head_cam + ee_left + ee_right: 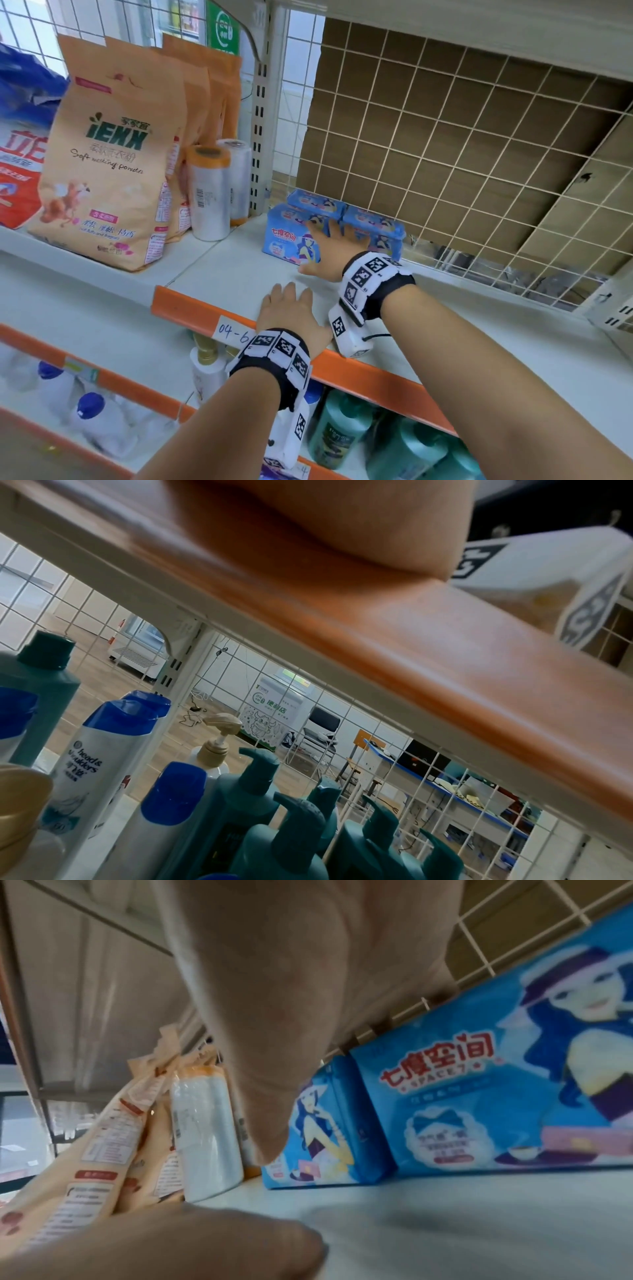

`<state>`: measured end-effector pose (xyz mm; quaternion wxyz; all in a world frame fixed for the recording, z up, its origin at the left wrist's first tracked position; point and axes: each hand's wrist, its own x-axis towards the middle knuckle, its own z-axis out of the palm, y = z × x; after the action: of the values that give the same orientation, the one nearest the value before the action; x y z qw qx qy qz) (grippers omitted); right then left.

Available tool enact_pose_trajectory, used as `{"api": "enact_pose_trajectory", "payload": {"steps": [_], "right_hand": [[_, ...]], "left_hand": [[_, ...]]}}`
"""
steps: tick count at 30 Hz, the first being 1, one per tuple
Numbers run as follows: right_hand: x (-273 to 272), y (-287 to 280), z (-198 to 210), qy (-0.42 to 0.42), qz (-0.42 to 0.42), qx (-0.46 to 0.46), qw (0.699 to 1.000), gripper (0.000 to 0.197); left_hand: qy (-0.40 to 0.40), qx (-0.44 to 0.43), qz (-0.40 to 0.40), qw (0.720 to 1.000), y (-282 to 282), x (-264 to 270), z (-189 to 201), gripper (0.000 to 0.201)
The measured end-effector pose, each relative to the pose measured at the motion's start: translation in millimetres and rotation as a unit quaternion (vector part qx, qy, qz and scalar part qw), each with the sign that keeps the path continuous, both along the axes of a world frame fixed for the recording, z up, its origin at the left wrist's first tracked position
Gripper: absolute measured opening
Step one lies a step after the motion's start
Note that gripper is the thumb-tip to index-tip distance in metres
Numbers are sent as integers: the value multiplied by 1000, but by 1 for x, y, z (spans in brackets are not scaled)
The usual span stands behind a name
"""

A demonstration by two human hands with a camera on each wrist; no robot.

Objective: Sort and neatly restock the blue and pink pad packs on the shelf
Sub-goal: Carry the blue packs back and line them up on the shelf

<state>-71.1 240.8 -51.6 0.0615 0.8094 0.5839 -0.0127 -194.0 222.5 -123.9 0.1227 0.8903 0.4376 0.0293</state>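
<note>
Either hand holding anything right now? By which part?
Nothing gripped: the right hand is open, fingers spread over the front blue pack at its top edge; the left hand lies flat on the shelf front edge.

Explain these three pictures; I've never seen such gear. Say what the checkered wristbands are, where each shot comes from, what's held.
No machine here: a person's two bare hands, each wrist wearing a marked band with a small camera. The wide picture is from a head camera; the others look along each wrist. The left hand rests flat on the white shelf; its camera sees bottles below. The right hand, fingers straight, touches blue pad packs. Nothing is gripped. Washing-powder bags stand nearby.
</note>
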Motion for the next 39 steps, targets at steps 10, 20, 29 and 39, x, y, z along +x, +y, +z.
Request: {"api": "enact_pose_trajectory", "payload": {"steps": [10, 20, 29, 39], "right_hand": [[-4, -49, 19, 103, 57, 190, 975, 61], [-59, -233, -109, 331, 130, 185, 916, 12], [-65, -309, -326, 407, -3, -89, 909, 20], [-92, -349, -643, 403, -158, -260, 863, 37]], "left_hand": [[-23, 30, -15, 999, 2, 0, 0, 71], [-307, 69, -30, 949, -52, -28, -29, 53], [-68, -147, 118, 980, -170, -103, -287, 54], [175, -300, 111, 931, -188, -126, -603, 35]]}}
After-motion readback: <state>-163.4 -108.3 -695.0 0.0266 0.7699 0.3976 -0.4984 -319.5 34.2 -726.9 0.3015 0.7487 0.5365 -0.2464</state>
